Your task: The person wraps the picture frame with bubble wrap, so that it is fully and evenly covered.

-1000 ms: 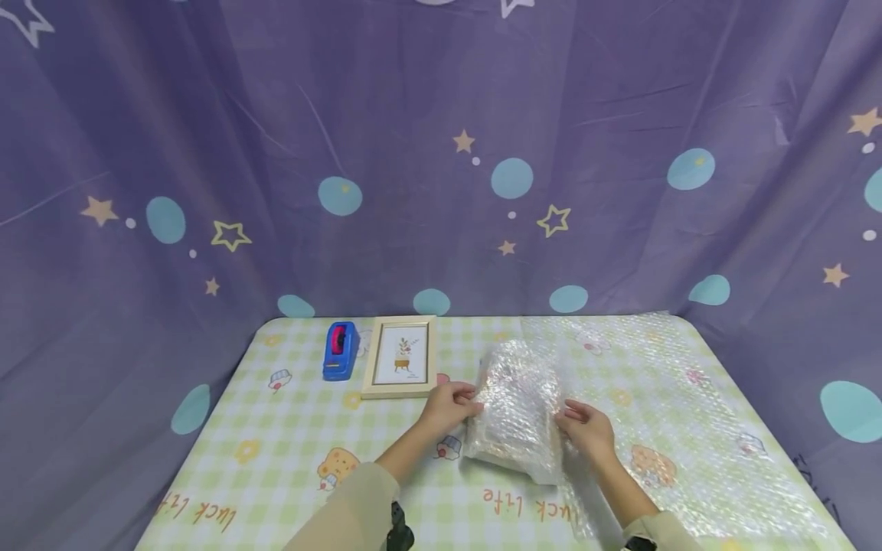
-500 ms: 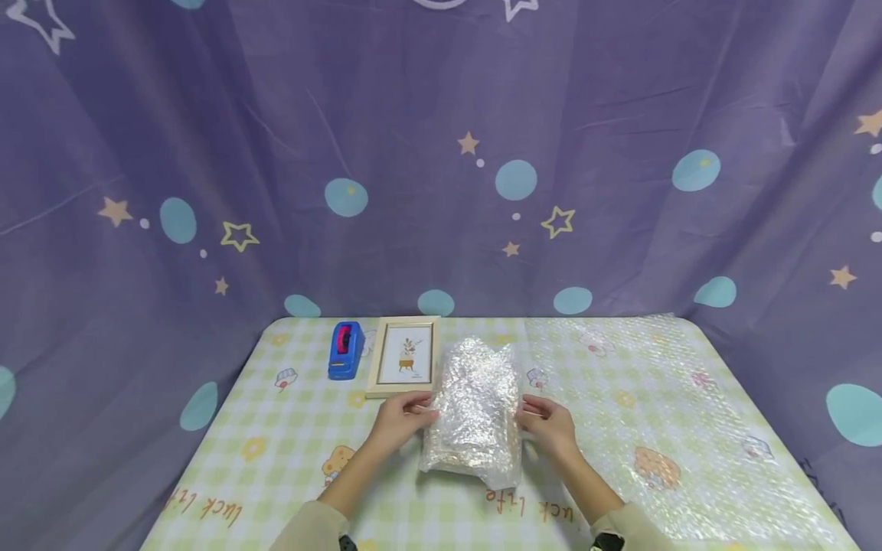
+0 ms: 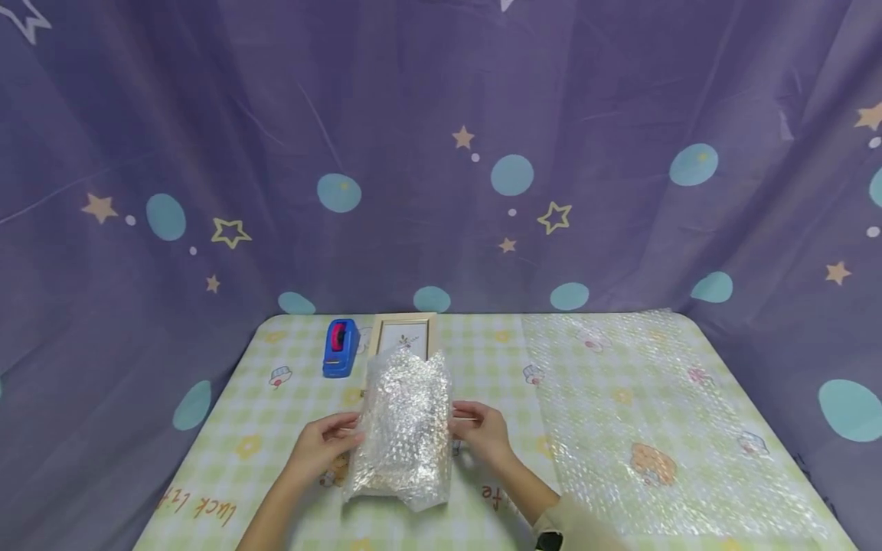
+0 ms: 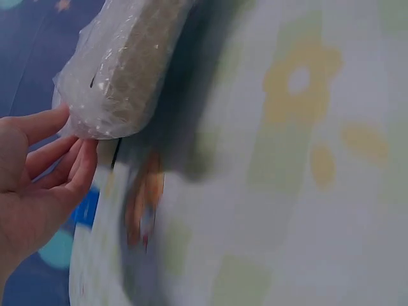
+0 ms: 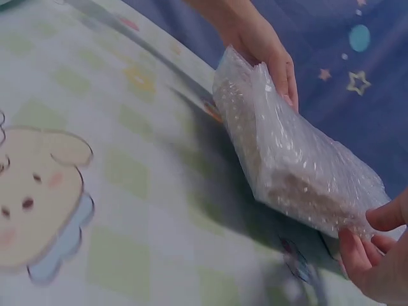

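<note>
Pinching the bubble-wrapped bundle [image 3: 403,428] by opposite sides, left hand [image 3: 317,450] and right hand [image 3: 484,436] hold it off the table [image 3: 276,413], prob so it doesn't tip or unwrap

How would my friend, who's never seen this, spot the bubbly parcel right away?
Find the checked table in front of the purple curtain. Over it, the left hand and right hand hold a shiny bubble-wrapped parcel. It's a thick bundle, while the bubble wrap sheet to its right lies flat and the picture frame behind it is unwrapped.
</note>
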`<state>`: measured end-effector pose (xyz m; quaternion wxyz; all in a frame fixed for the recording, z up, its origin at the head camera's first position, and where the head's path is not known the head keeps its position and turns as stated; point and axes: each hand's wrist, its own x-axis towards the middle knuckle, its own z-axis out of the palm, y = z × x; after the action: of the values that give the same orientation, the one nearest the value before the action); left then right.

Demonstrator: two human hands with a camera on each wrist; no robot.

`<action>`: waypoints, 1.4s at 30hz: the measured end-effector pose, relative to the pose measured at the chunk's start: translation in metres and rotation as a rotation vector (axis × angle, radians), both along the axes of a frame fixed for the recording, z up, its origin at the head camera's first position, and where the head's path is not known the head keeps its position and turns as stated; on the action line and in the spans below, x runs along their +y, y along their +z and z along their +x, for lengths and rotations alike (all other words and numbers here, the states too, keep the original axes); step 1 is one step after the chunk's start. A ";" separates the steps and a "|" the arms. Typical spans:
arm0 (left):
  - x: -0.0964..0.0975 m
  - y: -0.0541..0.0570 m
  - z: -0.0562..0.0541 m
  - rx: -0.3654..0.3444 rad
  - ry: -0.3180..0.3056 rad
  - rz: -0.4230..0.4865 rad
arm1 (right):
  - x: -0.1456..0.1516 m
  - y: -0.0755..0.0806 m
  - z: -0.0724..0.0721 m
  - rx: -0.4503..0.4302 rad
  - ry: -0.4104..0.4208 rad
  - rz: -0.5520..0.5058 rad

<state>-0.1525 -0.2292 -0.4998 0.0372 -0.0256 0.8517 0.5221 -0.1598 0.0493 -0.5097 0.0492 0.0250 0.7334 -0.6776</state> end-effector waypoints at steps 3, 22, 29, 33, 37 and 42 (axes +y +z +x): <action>-0.019 -0.003 0.005 -0.034 0.012 0.002 | -0.014 -0.003 0.001 0.009 0.060 -0.010; -0.091 -0.013 0.033 -0.168 0.129 -0.057 | -0.071 -0.019 0.019 -0.026 0.304 -0.167; -0.088 -0.016 0.027 -0.169 0.118 -0.078 | -0.069 -0.025 0.014 -0.049 0.314 -0.172; -0.082 -0.014 0.025 -0.165 0.109 -0.095 | -0.064 -0.025 0.013 -0.059 0.312 -0.167; -0.075 -0.012 0.025 -0.170 0.092 -0.073 | -0.058 -0.025 0.013 -0.071 0.291 -0.156; -0.071 -0.011 0.023 -0.183 0.072 -0.071 | -0.053 -0.026 0.012 -0.062 0.282 -0.165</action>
<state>-0.1293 -0.2997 -0.5108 0.0951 -0.1049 0.8611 0.4883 -0.1483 -0.0034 -0.5359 0.1681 -0.0615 0.6696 -0.7208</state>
